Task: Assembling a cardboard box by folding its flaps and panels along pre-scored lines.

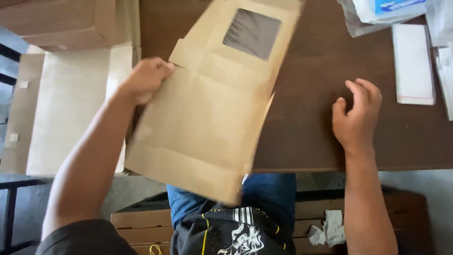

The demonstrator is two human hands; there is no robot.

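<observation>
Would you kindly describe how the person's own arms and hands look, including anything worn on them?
Both forearms are bare down to the wrists. The left hand and right hand wear no gloves, and no rings, watch or bracelets are visible. A short dark sleeve covers the left upper arm at the frame's lower edge; the right sleeve is out of view.

Your flat brown paper bag (207,108) has a dark rectangular window near its top; it's tilted, lifted over the worktop (306,118) edge, slightly motion-blurred.

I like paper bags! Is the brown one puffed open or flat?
Flat: the brown paper bag shows creased folds and its window, held by the left hand.
</observation>
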